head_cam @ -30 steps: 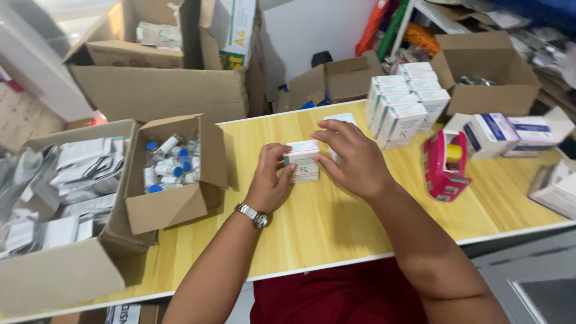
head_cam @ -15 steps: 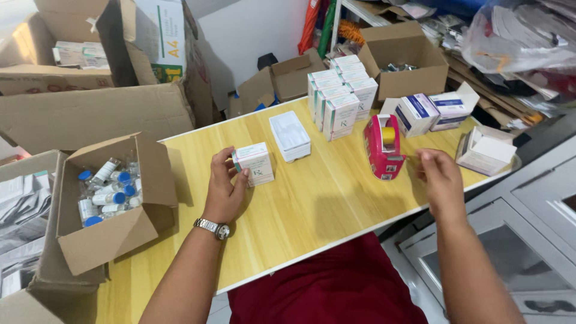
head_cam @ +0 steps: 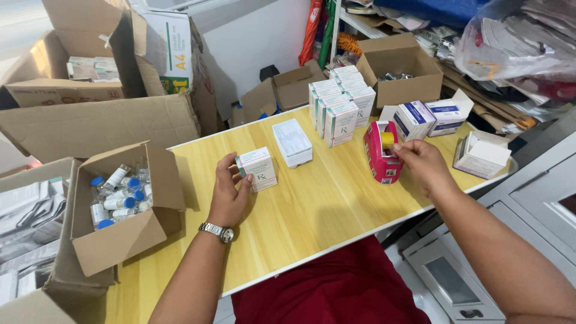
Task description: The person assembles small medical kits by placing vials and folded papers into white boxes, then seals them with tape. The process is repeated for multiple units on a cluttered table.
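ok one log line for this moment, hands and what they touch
left hand: holds small white carton upright on table | right hand: fingers at red tape dispenser | vial box: open, far left

red tape dispenser, white-pink carton, yellow table

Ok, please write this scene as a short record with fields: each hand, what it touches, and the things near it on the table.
left hand: grips small white carton with pink trim, standing on the pale wooden table
right hand: fingers on red tape dispenser
between the hands: white plastic tray, lying flat
behind the dispenser: group of upright white cartons
far left: open brown cardboard box of blue-capped vials
wrist: silver metal watch on the left arm
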